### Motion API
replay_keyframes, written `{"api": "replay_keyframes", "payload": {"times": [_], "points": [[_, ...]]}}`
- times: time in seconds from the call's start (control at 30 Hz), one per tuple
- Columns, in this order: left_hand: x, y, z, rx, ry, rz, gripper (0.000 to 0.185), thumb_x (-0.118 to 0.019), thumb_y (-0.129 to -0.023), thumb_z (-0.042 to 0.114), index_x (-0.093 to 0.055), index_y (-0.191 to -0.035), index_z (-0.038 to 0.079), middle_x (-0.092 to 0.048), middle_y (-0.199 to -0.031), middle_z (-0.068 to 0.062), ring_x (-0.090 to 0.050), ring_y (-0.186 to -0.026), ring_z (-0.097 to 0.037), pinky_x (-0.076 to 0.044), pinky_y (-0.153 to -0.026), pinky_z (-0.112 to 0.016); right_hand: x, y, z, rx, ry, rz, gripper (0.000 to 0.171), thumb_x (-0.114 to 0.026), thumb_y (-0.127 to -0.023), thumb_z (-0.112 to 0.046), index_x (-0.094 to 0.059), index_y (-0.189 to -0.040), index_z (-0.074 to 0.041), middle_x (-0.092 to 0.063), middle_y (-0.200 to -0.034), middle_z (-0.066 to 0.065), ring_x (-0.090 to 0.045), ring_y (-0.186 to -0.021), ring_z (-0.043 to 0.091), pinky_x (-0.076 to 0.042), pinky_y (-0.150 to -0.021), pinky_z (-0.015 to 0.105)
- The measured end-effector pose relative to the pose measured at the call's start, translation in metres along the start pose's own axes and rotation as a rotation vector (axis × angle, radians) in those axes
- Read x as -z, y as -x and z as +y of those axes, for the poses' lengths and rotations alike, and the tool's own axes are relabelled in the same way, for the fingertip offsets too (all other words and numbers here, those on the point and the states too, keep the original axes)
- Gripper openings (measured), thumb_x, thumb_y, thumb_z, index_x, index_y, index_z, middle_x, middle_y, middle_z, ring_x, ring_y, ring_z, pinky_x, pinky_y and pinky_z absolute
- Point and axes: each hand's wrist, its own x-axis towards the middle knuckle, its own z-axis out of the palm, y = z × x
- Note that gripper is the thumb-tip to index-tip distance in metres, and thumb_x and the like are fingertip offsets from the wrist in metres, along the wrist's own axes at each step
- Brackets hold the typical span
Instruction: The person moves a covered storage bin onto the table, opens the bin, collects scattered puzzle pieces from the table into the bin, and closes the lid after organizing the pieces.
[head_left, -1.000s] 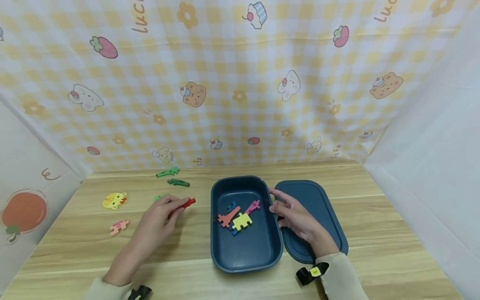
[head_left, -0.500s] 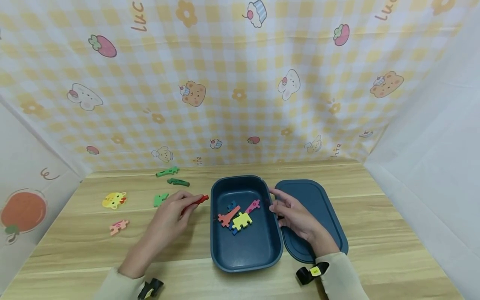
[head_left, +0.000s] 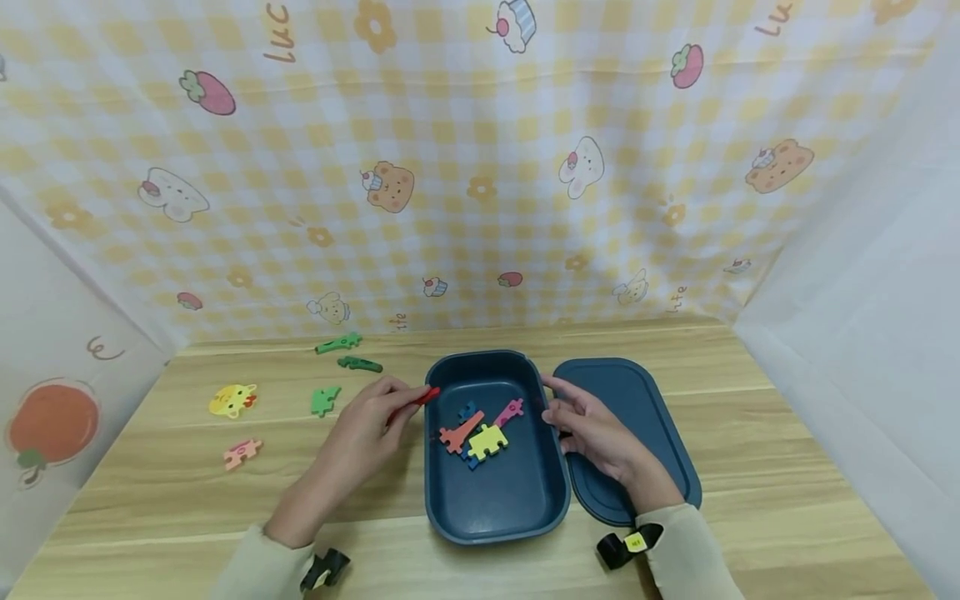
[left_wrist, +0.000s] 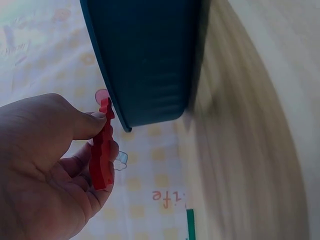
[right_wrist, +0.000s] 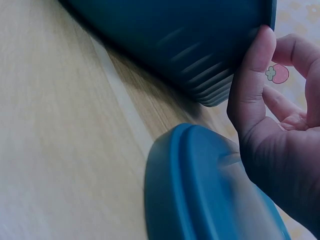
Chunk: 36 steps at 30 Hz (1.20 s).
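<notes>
My left hand (head_left: 372, 419) pinches a red puzzle piece (left_wrist: 103, 145) between thumb and fingers. In the head view the piece's tip reaches the left rim of a dark blue box (head_left: 495, 508). Several puzzle pieces lie inside: yellow (head_left: 487, 442), coral (head_left: 461, 433), magenta (head_left: 510, 412) and blue (head_left: 467, 410), partly overlapping. At the box's right rim, my right hand (head_left: 596, 433) touches from outside with its digits; in the right wrist view the thumb (right_wrist: 257, 60) lies against the wall near the rim.
A blue lid (head_left: 641, 425) lies right of the box, partly under my right hand. Leftward on the wooden table (head_left: 150, 533) are a yellow animal-head piece (head_left: 232, 401), a pink piece (head_left: 242, 453), and green pieces (head_left: 325, 401). A patterned cloth (head_left: 480, 233) hangs behind.
My left hand has moved right with the red puzzle piece, from the table to the box's left rim. The green piece it partly covered now shows. My right hand stays at the box.
</notes>
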Motion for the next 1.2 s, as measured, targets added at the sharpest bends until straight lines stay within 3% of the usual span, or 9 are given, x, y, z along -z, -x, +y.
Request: {"api": "replay_keyframes", "payload": {"times": [0.5,0.87,1.2], "points": [[-0.008,-0.021,0.03,-0.031,0.029,-0.049,0.032,-0.073,-0.1,0.011,-0.076,-0.132,0.016,-0.07,-0.109,0.0,-0.057,-0.09,-0.011,-0.054,-0.073,-0.021,0.003,0.003,0.0,0.01,-0.007,-0.003,0.072,-0.059,-0.108,-0.016,-0.021,-0.169,-0.015,-0.062,-0.095,-0.01,-0.061,-0.082,0.005,-0.056,-0.065,0.021],[-0.023,-0.02,0.042,-0.039,0.059,-0.08,0.035,-0.073,-0.101,0.012,-0.072,-0.135,0.013,-0.071,-0.11,-0.001,-0.056,-0.086,-0.011,-0.05,-0.07,-0.02,0.002,0.0,0.0,-0.002,0.003,-0.001,0.072,-0.061,-0.106,-0.015,-0.025,-0.168,-0.015,-0.062,-0.095,-0.008,-0.061,-0.083,0.006,-0.056,-0.067,0.022],[-0.034,-0.021,0.055,-0.088,0.029,-0.035,0.031,-0.073,-0.101,0.018,-0.075,-0.131,0.011,-0.071,-0.106,0.0,-0.056,-0.084,-0.01,-0.051,-0.071,-0.021,0.001,0.0,0.0,0.009,0.001,-0.006,0.07,-0.058,-0.108,-0.015,-0.023,-0.168,-0.014,-0.062,-0.097,-0.008,-0.062,-0.085,0.007,-0.056,-0.067,0.022]]}}
